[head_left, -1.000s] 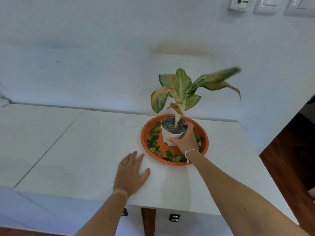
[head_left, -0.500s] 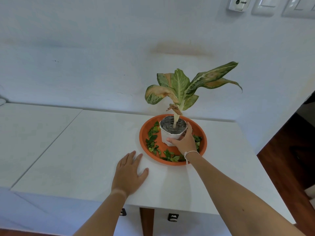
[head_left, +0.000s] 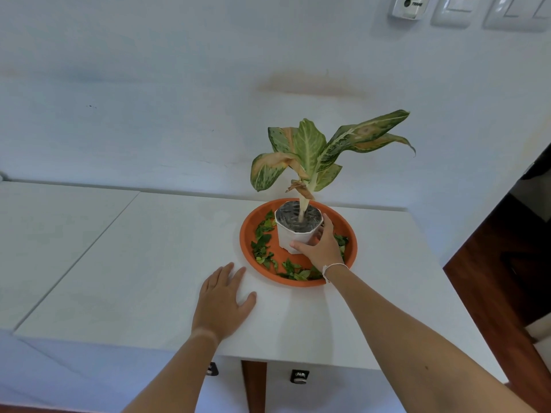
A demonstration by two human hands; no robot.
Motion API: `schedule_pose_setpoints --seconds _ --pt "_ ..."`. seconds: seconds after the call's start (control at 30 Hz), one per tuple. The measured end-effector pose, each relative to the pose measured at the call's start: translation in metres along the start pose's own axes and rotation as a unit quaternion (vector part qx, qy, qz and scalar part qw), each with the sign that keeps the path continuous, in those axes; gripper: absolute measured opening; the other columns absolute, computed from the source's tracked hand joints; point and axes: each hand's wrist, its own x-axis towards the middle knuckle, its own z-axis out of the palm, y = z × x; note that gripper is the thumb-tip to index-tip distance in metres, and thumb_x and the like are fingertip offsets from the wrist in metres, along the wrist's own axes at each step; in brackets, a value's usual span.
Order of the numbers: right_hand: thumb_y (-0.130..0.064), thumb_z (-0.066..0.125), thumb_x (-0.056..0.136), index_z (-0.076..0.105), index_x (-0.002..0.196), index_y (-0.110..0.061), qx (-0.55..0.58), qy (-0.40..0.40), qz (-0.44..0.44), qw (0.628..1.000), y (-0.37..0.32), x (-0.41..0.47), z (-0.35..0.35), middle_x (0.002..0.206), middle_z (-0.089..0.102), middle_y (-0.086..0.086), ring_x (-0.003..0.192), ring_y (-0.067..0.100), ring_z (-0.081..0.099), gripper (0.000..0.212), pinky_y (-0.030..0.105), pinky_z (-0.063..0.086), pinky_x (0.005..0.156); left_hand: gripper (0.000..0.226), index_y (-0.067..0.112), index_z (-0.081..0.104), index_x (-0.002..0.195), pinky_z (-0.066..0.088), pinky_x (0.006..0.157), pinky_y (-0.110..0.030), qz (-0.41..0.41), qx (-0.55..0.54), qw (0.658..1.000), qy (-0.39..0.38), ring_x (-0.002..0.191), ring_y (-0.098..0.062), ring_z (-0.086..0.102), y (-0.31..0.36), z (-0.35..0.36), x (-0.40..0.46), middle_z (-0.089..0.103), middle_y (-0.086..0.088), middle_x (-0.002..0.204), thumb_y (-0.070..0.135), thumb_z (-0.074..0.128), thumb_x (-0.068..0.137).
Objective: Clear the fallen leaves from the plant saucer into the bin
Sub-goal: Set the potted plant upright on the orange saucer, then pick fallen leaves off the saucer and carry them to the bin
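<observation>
Your right hand (head_left: 320, 248) grips the white pot (head_left: 295, 232) on the orange saucer (head_left: 298, 242). Your left hand (head_left: 220, 299) lies flat, fingers spread, on the white table (head_left: 134, 263) against a white wall (head_left: 149, 99).

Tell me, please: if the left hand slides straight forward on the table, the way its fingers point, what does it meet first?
Probably the orange saucer: the left hand lies flat on the white table, fingers aimed toward the saucer's near left rim. It might just pass beside it.

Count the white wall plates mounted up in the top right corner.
3: white wall plate with a round dark knob, white switch plate beside it, wider white plate at the right edge; more may be off-frame.
</observation>
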Motion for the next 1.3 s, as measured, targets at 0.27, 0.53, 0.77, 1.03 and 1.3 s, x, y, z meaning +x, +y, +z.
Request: schedule_pose_setpoints --seconds 0.27,0.53,0.77,1.03,1.3 --pt "-0.027 0.079 0.074 0.013 0.153 -0.021 -0.075 0.002 0.003 0.997 0.000 -0.010 -0.018 0.155 0.033 0.005 0.139 0.025 0.038 0.103 0.037 0.039 0.109 0.096 0.029 0.025 0.150 0.009 0.120 -0.034 0.002 -0.006 1.000 0.001 0.149 -0.019 0.015 0.000 -0.001 -0.001 0.020 0.002 0.160 0.070 0.002 0.067" --pt "-0.042 0.079 0.069 0.019 0.151 -0.024 -0.181 -0.031 0.018 0.983 0.006 -0.026 -0.043 0.155 0.033 0.001 0.138 0.022 0.039 0.103 0.042 0.040 0.110 0.099 0.026 0.029 0.149 0.011 0.120 -0.034 0.006 -0.027 1.000 -0.015 0.148 -0.019 0.018 0.000 -0.006 -0.002 0.024 0.000 0.159 0.072 0.005 0.065" --pt "-0.056 0.071 0.069 0.013 0.153 -0.025 -0.357 -0.078 0.039 0.930 0.005 -0.029 -0.045 0.159 0.022 0.001 0.145 0.027 0.024 0.107 0.044 0.029 0.117 0.062 0.015 0.042 0.142 0.037 0.110 -0.035 0.031 -0.160 0.986 0.028 0.132 -0.022 0.043 0.012 -0.034 0.013 0.047 -0.005 0.145 0.041 0.057 0.088" --pt "-0.068 0.063 0.069 0.004 0.154 -0.020 -0.490 -0.134 0.052 0.860 0.002 -0.015 -0.041 0.161 0.013 0.005 0.149 0.026 0.010 0.115 0.043 0.007 0.122 0.089 0.019 0.024 0.151 0.029 0.116 -0.038 0.064 -0.062 0.990 -0.107 0.144 -0.023 0.026 0.041 -0.055 0.062 0.025 -0.002 0.158 0.062 0.055 0.080" --pt "-0.075 0.057 0.067 0.006 0.154 -0.015 -0.567 -0.164 0.073 0.804 0.004 0.005 -0.034 0.158 0.022 0.009 0.147 0.027 0.017 0.117 0.047 0.004 0.122 0.108 0.016 0.015 0.153 0.026 0.117 -0.041 0.063 0.072 0.979 -0.178 0.146 -0.027 0.023 0.060 -0.043 0.092 0.020 -0.005 0.159 0.075 0.052 0.070"
